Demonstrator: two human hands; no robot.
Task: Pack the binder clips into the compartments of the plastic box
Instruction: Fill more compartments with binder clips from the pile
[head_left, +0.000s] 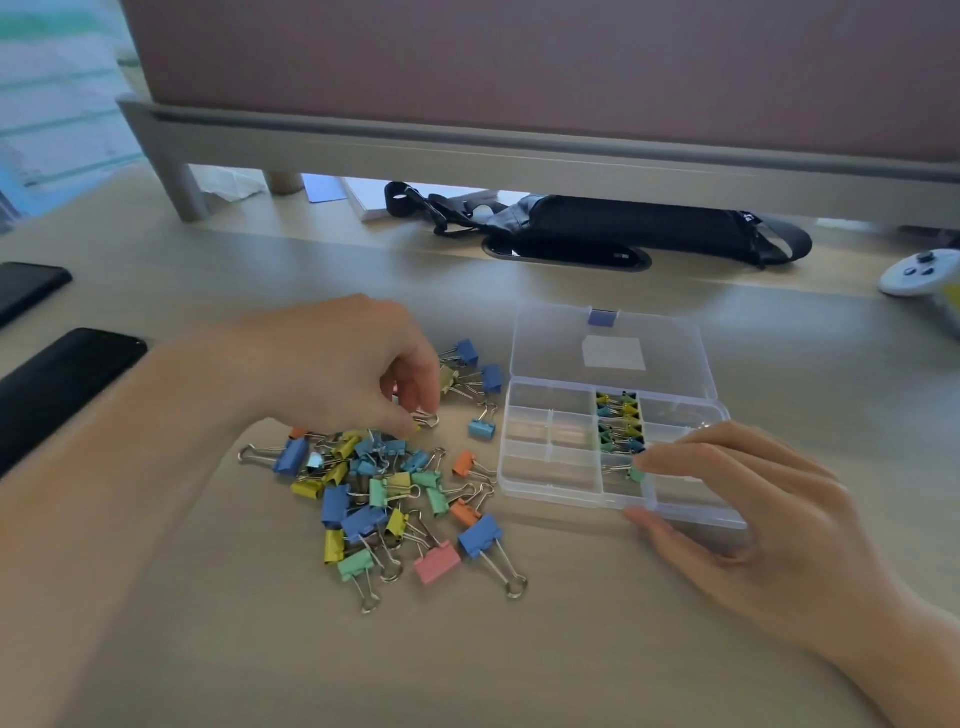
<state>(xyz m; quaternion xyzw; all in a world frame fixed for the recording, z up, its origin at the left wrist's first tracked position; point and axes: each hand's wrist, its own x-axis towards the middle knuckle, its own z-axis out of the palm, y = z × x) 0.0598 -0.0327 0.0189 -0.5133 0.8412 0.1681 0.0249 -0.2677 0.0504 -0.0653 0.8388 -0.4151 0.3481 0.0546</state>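
Binder clips (384, 499) lie heaped just beside the fingers. We see the left hand's (353, 364) fingers (410, 400) pinching a small yellow clip (425, 420) at the heap's far edge. The right hand's (753, 509) fingers (680, 457), loosely spread, reach a green clip (635, 474) inside a front compartment of the plastic box (550, 491), grip unclear. Heap and box share the table (208, 649).

Single head-worn, wide-angle view, looking forward and steeply down onto a desk (571, 649); left hand (337, 364) enters from the lower left, right hand (753, 519) from the lower right; plastic box (545, 493) and binder clips (384, 499) lie close, mid-frame; a partition (519, 62) closes the far edge.
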